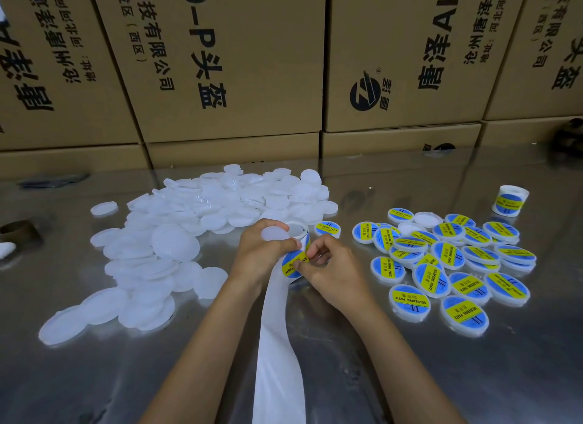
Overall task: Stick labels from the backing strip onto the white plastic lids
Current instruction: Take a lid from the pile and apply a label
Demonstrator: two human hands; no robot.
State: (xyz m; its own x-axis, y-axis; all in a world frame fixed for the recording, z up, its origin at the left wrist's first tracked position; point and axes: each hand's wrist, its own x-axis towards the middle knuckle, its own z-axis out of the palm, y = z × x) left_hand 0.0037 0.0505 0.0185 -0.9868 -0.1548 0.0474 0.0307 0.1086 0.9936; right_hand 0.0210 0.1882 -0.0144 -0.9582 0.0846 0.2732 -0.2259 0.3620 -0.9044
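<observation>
Peeling is the step in hand: the left hand [263, 253] grips a bare lid [275, 233] and the roll, the right hand [328, 266] pinches a label [293, 263] off the strip [277, 344], with unlabelled lids [202, 221] at 11 o'clock, so next it likely needs centring on that lid.

The bench [410, 360] is polished sheet metal, glossy enough to mirror the matt brown corrugated cardboard boxes [233, 60] behind it. The heaped white plastic lids [176, 243] look smooth, translucent and slightly frosted, while the labelled lids [448, 266] carry glossy blue-and-yellow printed labels. The backing strip [277, 344] is smooth white paper with a faint sheen.
</observation>
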